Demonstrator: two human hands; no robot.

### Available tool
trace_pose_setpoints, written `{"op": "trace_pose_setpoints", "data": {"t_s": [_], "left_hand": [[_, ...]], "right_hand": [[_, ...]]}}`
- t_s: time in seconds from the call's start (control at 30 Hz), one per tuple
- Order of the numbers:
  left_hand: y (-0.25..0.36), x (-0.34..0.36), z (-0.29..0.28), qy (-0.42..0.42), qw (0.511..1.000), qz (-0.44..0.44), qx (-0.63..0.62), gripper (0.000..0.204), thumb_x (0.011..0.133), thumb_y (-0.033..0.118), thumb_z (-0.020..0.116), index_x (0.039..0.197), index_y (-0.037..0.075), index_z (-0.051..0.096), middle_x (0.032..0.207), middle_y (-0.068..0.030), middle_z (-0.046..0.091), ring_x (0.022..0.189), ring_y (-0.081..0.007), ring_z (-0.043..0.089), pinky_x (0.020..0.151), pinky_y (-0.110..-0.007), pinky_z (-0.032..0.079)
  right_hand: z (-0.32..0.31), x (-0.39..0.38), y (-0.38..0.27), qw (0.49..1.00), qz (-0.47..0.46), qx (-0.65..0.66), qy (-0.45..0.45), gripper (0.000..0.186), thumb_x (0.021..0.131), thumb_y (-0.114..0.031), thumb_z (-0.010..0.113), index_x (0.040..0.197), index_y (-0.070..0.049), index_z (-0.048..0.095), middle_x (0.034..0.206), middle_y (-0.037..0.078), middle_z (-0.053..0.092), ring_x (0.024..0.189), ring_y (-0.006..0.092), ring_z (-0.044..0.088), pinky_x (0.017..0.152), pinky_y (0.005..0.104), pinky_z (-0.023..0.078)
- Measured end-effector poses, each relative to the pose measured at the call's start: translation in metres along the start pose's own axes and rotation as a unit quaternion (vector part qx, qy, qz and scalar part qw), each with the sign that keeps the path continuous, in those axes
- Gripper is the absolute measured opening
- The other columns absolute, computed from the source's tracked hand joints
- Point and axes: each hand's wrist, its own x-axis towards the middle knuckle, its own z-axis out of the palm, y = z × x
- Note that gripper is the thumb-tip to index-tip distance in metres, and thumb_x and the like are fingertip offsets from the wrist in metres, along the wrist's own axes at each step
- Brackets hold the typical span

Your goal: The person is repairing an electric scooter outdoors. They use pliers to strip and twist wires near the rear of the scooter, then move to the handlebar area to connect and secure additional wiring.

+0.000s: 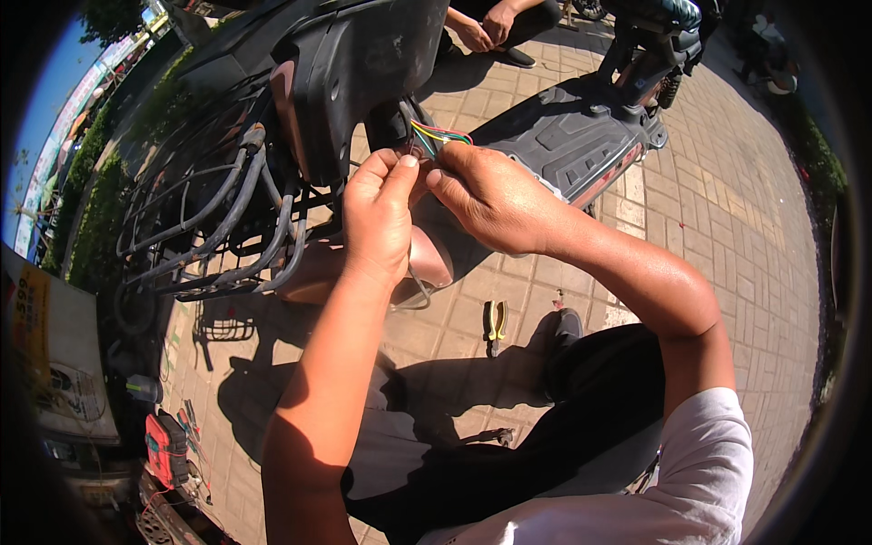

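Just below an opening in the scooter's dark front panel (354,64), both my hands are close together at a bundle of thin coloured wires (436,133), yellow, green and red among them. My left hand (381,204) is closed in a pinch, thumb up, on the wires near their lower part. My right hand (490,195) is closed beside it, thumb and fingers gripping the same bundle from the right. The fingertips partly hide the exact strands held. Behind my hands lie a pinkish body panel (429,259) and a black metal basket (195,222).
Pliers with yellow grips (497,322) lie on the paving (727,227) below my hands. The scooter's footboard (581,136) extends to the upper right. Another person's hands (490,27) hang at the top. A red-and-black tool unit (166,450) with leads sits at the lower left.
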Motion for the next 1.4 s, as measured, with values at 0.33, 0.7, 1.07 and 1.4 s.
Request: {"op": "trace_pose_setpoints", "data": {"t_s": [0.33, 0.7, 1.07, 1.4], "left_hand": [[0.001, 0.002, 0.0, -0.014, 1.0, 0.001, 0.016, 0.009, 0.099, 0.008, 0.054, 0.098, 0.003, 0.061, 0.091, -0.0021, 0.064, 0.08, -0.0089, 0.059, 0.076, -0.024, 0.048], [0.003, 0.003, -0.001, -0.018, 0.999, 0.007, 0.025, 0.01, 0.099, 0.009, 0.055, 0.098, 0.002, 0.062, 0.092, -0.0033, 0.065, 0.084, -0.0106, 0.061, 0.081, -0.026, 0.05], [0.002, 0.003, -0.003, -0.023, 1.0, -0.007, 0.002, 0.008, 0.099, 0.01, 0.056, 0.099, 0.004, 0.062, 0.095, -0.0033, 0.066, 0.084, -0.0116, 0.062, 0.082, -0.028, 0.05], [0.0, 0.0, -0.005, -0.056, 0.994, -0.069, -0.06, 0.011, 0.099, 0.012, 0.058, 0.106, 0.007, 0.064, 0.101, -0.0057, 0.068, 0.096, -0.0182, 0.065, 0.094, -0.034, 0.049]], "right_hand": [[0.008, -0.002, -0.005, 0.997, 0.009, -0.069, 0.02, 0.021, 0.094, -0.016, 0.055, 0.095, 0.005, 0.052, 0.08, 0.026, 0.06, 0.076, 0.0456, 0.062, 0.065, 0.0484, 0.048], [0.009, -0.001, 0.002, 0.997, -0.024, -0.064, 0.028, 0.024, 0.092, -0.019, 0.056, 0.096, 0.005, 0.053, 0.078, 0.026, 0.062, 0.073, 0.0461, 0.063, 0.064, 0.0511, 0.05], [0.004, -0.002, 0.003, 0.999, -0.032, -0.025, 0.021, 0.02, 0.095, -0.014, 0.055, 0.098, 0.005, 0.053, 0.079, 0.02, 0.059, 0.069, 0.033, 0.061, 0.064, 0.0415, 0.049], [-0.008, 0.021, 0.035, 0.972, -0.029, 0.053, 0.226, 0.016, 0.089, -0.009, 0.072, 0.091, 0.004, 0.062, 0.073, 0.004, 0.062, 0.067, 0.0047, 0.052, 0.059, 0.0233, 0.045]]}}
